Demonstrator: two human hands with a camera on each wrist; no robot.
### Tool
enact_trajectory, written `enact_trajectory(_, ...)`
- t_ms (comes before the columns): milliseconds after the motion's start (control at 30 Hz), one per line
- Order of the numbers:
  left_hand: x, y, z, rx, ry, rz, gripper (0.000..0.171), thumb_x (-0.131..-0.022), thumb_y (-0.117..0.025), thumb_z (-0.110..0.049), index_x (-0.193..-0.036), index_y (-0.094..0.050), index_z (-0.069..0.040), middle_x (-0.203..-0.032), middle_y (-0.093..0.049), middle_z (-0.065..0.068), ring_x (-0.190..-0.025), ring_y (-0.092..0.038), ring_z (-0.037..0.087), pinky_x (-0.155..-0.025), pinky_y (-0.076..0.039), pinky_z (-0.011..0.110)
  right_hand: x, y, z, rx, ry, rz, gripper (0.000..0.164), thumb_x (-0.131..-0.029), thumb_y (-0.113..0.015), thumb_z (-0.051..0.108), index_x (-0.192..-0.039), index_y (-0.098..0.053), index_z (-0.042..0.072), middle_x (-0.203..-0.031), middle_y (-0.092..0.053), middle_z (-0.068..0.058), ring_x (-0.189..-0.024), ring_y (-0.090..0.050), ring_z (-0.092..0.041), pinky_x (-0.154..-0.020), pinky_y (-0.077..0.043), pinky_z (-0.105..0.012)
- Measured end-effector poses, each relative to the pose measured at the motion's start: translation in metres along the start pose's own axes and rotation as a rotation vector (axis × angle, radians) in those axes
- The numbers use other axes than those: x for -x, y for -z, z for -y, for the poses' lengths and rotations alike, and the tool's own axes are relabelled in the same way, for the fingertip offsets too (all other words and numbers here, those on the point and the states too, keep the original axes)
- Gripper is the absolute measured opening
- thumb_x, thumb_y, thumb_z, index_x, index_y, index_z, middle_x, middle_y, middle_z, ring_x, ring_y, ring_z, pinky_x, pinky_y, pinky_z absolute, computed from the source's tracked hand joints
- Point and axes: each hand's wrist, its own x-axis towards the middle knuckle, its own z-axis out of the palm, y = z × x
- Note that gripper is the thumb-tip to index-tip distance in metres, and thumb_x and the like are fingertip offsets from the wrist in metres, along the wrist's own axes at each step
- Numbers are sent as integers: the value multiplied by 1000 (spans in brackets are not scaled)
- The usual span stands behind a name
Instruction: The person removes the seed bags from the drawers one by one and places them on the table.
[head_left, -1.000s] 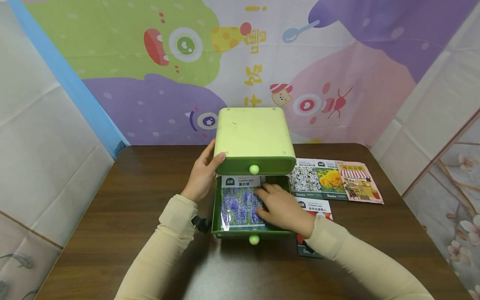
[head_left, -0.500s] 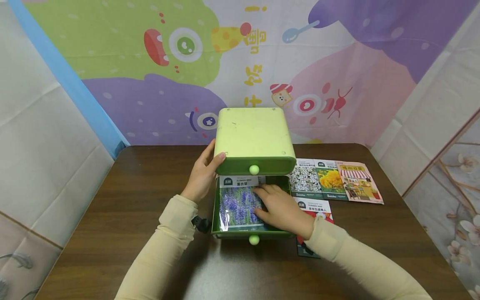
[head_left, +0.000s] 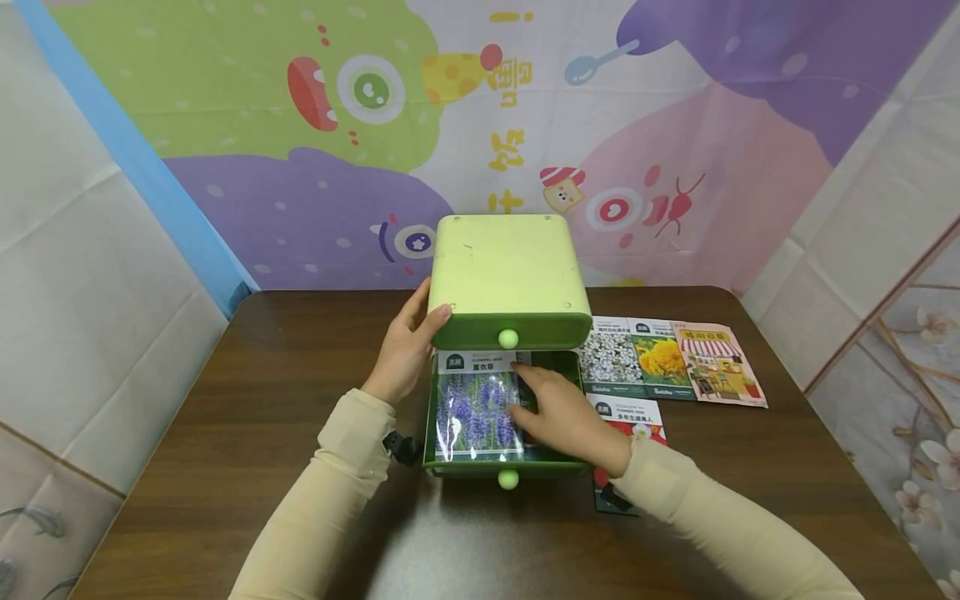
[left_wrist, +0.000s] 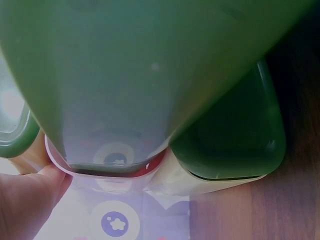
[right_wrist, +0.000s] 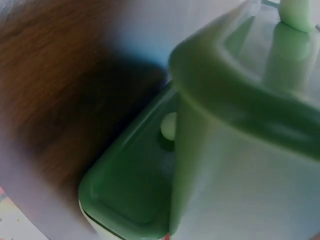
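Observation:
A small cabinet [head_left: 506, 258] with a pale yellow-green top has one green drawer [head_left: 435, 469] pulled out. In the drawer lies a lavender seed packet [head_left: 476, 412], against its left side. My right hand [head_left: 570, 417] reaches in from the right, index fingertip and thumb tip at the packet's right edge. On the cabinet's left side rests my left hand [head_left: 401, 354], its thumb at the front top corner. The left wrist view shows part of that left hand [left_wrist: 30, 202] beside the drawer fronts. The right wrist view shows the pulled-out drawer [right_wrist: 240, 170] but no hand.
Right of the cabinet lie a white-flower seed packet [head_left: 609, 358], a yellow-flower packet [head_left: 662, 362] and a pink packet with a striped awning [head_left: 720, 367]. A red-flower packet [head_left: 626, 408] lies partly under the right forearm. A cartoon cloth [head_left: 300, 208] hangs behind the table [head_left: 300, 375].
The lavender packet has slid slightly left inside the drawer. My right hand's fingers have shifted and now show more separated at its right edge. The left hand stays in place.

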Motion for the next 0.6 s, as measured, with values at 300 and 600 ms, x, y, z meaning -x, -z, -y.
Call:
enact_trajectory(300, 0, 0, 0, 13, -3, 3, 69, -98, -57, -30, -158, -21, -27, -158, -32, 1, -104, -62, 11, -88, -55, 26, 2, 7, 3, -311, -81, 3, 65, -95, -62, 19, -151, -35, 1, -143, -52, -20, -113, -64, -29, -90, -56, -39)
enact_trajectory(600, 0, 0, 0, 16, -2, 1, 69, -98, -57, -30, -158, -21, -26, -158, -32, 1, -105, -62, 10, -88, -55, 25, -2, 4, -4, -552, -170, 9, 65, -94, -62, 14, -151, -34, 1, -143, -51, -22, -108, -68, -30, -71, -54, -27)
